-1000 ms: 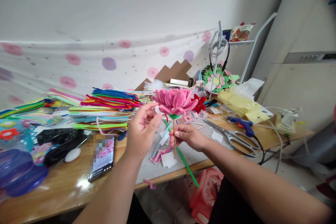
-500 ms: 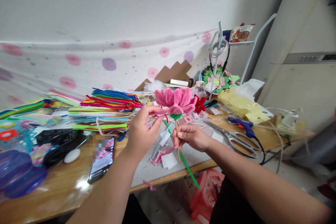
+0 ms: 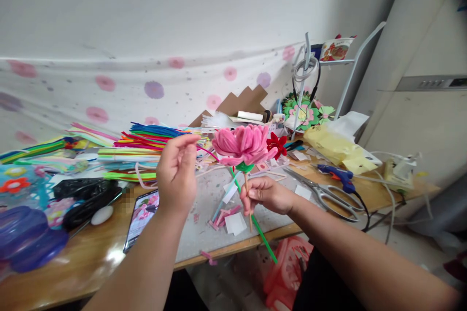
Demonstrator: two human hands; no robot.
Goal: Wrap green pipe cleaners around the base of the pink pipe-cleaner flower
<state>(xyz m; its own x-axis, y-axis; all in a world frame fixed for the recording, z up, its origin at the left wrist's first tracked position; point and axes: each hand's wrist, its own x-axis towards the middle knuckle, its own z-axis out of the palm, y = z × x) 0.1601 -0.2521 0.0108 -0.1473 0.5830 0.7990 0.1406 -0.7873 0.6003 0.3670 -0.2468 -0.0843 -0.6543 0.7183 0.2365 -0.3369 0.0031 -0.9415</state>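
My right hand (image 3: 267,195) grips the thin wooden stick of a pink pipe-cleaner flower (image 3: 242,145), holding it upright over the table. A green pipe cleaner (image 3: 260,233) runs down from the flower's green base past the table edge. My left hand (image 3: 177,171) is raised to the left of the flower, fingers pinched on a thin pink pipe-cleaner strand (image 3: 206,152) that stretches to the flower.
A wooden table (image 3: 91,257) carries a stack of coloured pipe cleaners (image 3: 146,148), a phone (image 3: 142,211), large scissors (image 3: 324,193), a blue glue gun (image 3: 333,172), a red flower (image 3: 277,143), paper scraps (image 3: 234,222) and a yellow bag (image 3: 335,148). A red basket (image 3: 288,267) sits below the table.
My left hand has drawn away to the left from the flower, pulling a thin pink strand with it. The flower and my right hand have stayed nearly in place.
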